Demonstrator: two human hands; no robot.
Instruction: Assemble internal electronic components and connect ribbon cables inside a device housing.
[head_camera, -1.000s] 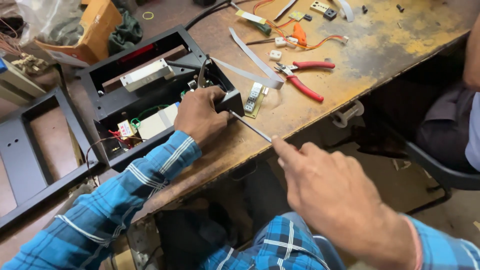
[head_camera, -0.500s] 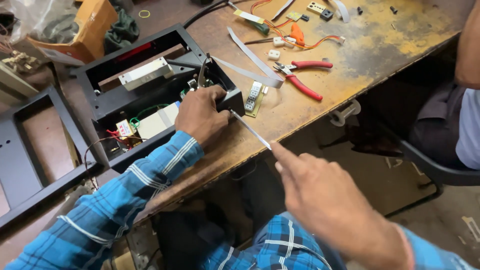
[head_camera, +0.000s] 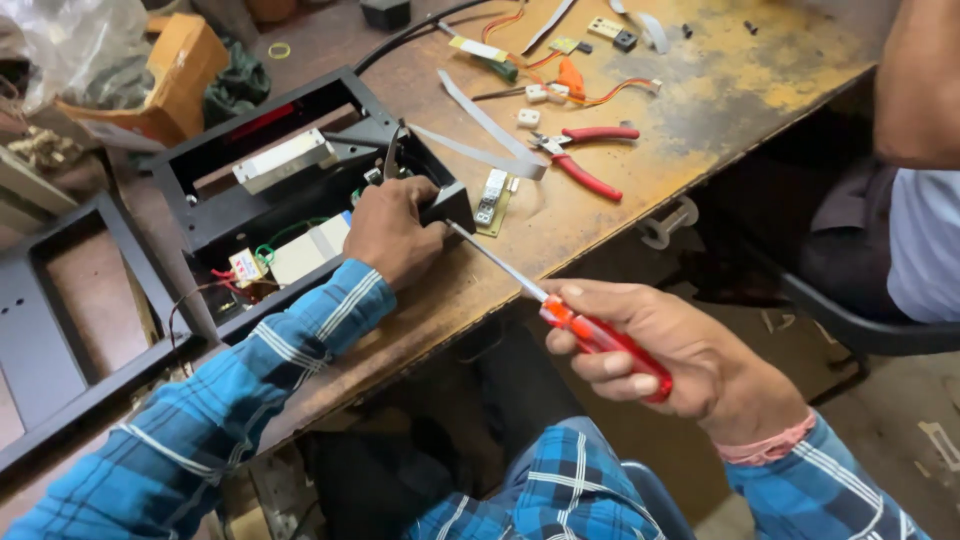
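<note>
Fastening step judged in hand: left hand (head_camera: 392, 232) clasps the black metal enclosure (head_camera: 300, 190) at its near corner, right hand (head_camera: 665, 345) grips the red-handled screwdriver (head_camera: 560, 310), tip at that corner beside the left thumb; turning calls for steady axial alignment.

There are two hands of the person at work: the left hand (head_camera: 392, 232) and the right hand (head_camera: 672, 352). One screwdriver (head_camera: 560, 300) with a red handle is there, and one pair of red-handled pliers (head_camera: 585, 155) lies far on the table. I count two black metal frames: one open case (head_camera: 290, 190) and one flat frame (head_camera: 60, 320) at the left. Two small white connectors (head_camera: 532, 105) lie near the pliers. One yellow ring (head_camera: 279, 49) lies at the far left.
</note>
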